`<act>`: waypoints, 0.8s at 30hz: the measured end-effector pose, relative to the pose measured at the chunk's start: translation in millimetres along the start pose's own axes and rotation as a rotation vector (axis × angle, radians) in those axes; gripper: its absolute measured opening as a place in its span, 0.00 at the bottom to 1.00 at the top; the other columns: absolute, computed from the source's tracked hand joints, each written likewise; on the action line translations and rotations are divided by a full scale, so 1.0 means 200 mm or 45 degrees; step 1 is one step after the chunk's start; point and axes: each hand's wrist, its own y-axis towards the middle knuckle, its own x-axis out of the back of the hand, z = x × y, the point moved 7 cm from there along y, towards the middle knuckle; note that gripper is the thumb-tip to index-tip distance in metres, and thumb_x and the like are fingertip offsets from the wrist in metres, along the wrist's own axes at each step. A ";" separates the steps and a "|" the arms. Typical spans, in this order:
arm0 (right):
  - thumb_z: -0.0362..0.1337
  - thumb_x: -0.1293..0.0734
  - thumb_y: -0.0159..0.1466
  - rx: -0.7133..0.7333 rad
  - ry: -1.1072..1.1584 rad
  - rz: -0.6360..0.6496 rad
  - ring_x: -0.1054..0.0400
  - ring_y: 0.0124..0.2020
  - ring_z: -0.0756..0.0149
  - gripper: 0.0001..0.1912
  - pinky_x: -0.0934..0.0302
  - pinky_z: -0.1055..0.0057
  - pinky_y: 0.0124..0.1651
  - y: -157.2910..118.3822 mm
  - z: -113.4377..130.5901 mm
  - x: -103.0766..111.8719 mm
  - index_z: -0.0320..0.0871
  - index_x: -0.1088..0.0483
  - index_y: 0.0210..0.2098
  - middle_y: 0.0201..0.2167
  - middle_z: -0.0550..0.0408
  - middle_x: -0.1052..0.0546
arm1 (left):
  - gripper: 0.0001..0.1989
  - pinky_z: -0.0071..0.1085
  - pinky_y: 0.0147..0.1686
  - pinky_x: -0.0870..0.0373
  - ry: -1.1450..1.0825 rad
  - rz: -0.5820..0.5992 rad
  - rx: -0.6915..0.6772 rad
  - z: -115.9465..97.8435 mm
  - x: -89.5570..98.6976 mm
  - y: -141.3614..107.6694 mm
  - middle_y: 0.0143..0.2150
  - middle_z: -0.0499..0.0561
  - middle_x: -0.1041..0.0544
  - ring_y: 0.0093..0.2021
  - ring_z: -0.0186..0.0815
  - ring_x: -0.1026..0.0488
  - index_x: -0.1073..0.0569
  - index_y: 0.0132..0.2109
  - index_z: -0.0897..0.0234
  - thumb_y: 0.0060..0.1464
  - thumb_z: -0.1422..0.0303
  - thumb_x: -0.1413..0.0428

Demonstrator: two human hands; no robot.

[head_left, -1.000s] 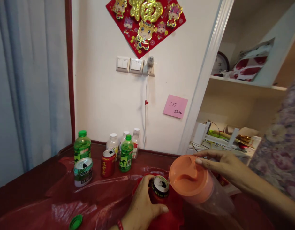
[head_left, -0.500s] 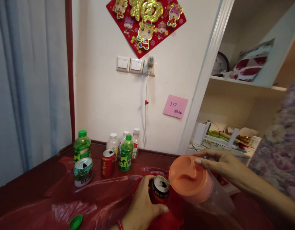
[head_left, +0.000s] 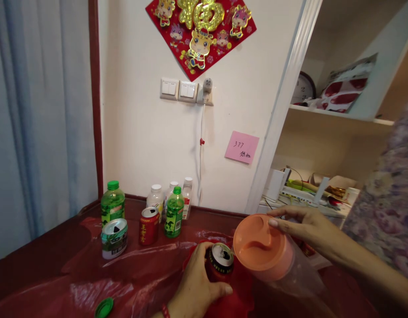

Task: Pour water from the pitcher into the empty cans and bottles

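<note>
My left hand (head_left: pixel 197 285), with a red bead bracelet at the wrist, is wrapped round a dark red can (head_left: pixel 220 264) with an opened top. The can stands upright over a red plastic piece (head_left: pixel 239 293). To its right, my right hand (head_left: pixel 292 223) grips the rim of a clear pitcher (head_left: pixel 300 269) with an orange lid (head_left: pixel 258 243). The pitcher is tilted to the left, its lid close beside the can's top. Whether any liquid runs between them cannot be made out.
Behind stand a red can (head_left: pixel 149 226), a white-green can (head_left: pixel 114 238), green bottles (head_left: pixel 174 214) (head_left: pixel 113 203) and several clear bottles with white caps (head_left: pixel 155 198). A green cap (head_left: pixel 104 308) lies front left. Right are shelves (head_left: pixel 339 115) and a floral cloth (head_left: pixel 383 194).
</note>
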 end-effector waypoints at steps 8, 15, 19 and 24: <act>0.63 0.27 0.48 0.020 -0.016 0.006 0.51 0.14 0.75 0.32 0.58 0.76 0.16 0.01 0.00 0.00 0.43 0.21 0.40 0.12 0.64 0.38 | 0.34 0.36 0.55 0.37 0.022 0.018 0.020 -0.02 0.00 -0.01 0.53 0.53 0.24 0.54 0.46 0.30 0.32 0.51 0.61 0.32 0.79 0.36; 0.62 0.28 0.49 0.061 -0.011 0.006 0.44 0.16 0.72 0.29 0.55 0.74 0.17 0.00 0.02 -0.01 0.45 0.22 0.38 0.16 0.60 0.31 | 0.35 0.37 0.55 0.36 0.043 0.001 0.006 0.00 0.00 0.00 0.53 0.53 0.24 0.54 0.47 0.30 0.32 0.52 0.60 0.31 0.78 0.36; 0.63 0.28 0.49 0.021 -0.047 -0.001 0.50 0.14 0.73 0.30 0.57 0.74 0.16 0.01 -0.01 0.00 0.45 0.22 0.40 0.12 0.63 0.39 | 0.35 0.37 0.54 0.36 0.045 0.007 0.016 -0.02 0.00 -0.01 0.53 0.54 0.24 0.54 0.47 0.30 0.31 0.51 0.61 0.31 0.79 0.36; 0.62 0.28 0.49 0.029 -0.028 0.008 0.49 0.14 0.73 0.31 0.57 0.75 0.16 0.01 0.00 -0.01 0.44 0.22 0.40 0.13 0.62 0.36 | 0.35 0.36 0.54 0.36 0.032 0.000 0.026 -0.03 0.00 -0.01 0.52 0.54 0.24 0.53 0.46 0.30 0.31 0.51 0.62 0.31 0.80 0.36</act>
